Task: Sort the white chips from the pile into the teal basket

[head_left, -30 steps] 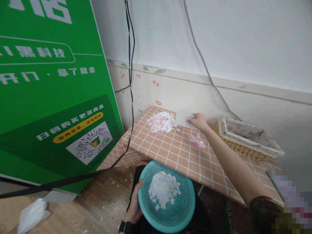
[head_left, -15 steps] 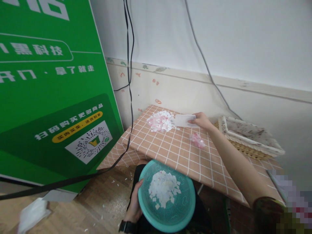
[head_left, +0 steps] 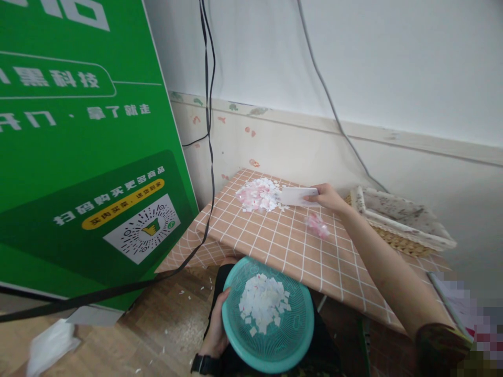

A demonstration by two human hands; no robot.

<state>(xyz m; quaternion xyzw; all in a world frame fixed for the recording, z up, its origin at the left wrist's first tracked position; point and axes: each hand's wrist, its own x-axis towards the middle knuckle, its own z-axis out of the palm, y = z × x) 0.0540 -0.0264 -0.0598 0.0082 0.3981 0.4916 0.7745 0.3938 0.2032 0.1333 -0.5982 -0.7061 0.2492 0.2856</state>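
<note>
My left hand point(head_left: 217, 322) is closed on the left rim of a teal plastic colander point(head_left: 293, 340), which rests over my lap. A heap of small white paper squares point(head_left: 262, 302) lies inside it. Over the table, my right hand point(head_left: 324, 197) grips the right end of a flat white card point(head_left: 294, 196). The card's left edge touches or nearly touches a pile of white and pink paper scraps point(head_left: 259, 193). A small clear bag with pink bits point(head_left: 316, 225) lies on the cloth below my right hand.
A brown checked cloth covers the table point(head_left: 275, 246). A lined wicker basket point(head_left: 404, 220) stands at its right rear. On the left rises a green panel point(head_left: 90, 157). A black strap point(head_left: 212, 173) hangs past the table's left side. Scraps and a white bag point(head_left: 53, 345) lie on the floor.
My right hand and the card have shifted very slightly down beside the pile. The colander and my left hand stay in place; the view has drifted slightly.
</note>
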